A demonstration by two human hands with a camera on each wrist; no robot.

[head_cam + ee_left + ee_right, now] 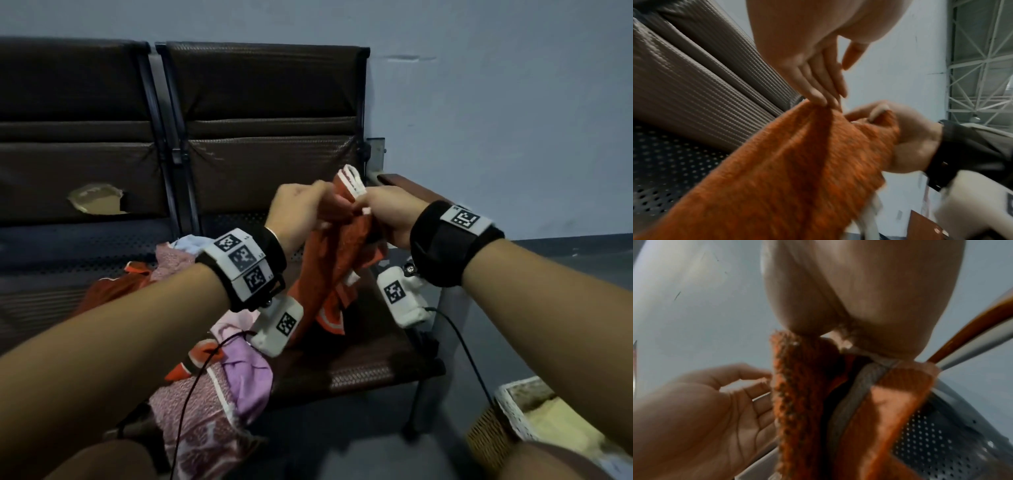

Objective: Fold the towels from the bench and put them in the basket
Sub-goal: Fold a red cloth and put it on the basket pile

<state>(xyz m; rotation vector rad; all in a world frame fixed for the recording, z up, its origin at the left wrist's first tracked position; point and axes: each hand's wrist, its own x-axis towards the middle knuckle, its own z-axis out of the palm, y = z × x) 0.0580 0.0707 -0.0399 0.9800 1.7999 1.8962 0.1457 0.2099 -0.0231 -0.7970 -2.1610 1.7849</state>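
Towels first: from the head view I hold the orange towel up over the bench, both hands pinching its top edge, left hand beside right hand, the basket low at my right. Left wrist view shows fingertips nipping cloth; right wrist view shows the gathered hem clamped. I judge this the opening-out step; next I must find corners and spread them.

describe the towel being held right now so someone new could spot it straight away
Look at the brown bench, above its right-hand seat. The left hand and right hand pinch the orange towel by its top edge. Unlike the pink and purple towels heaped lower left, it hangs in the air and has white stripes.
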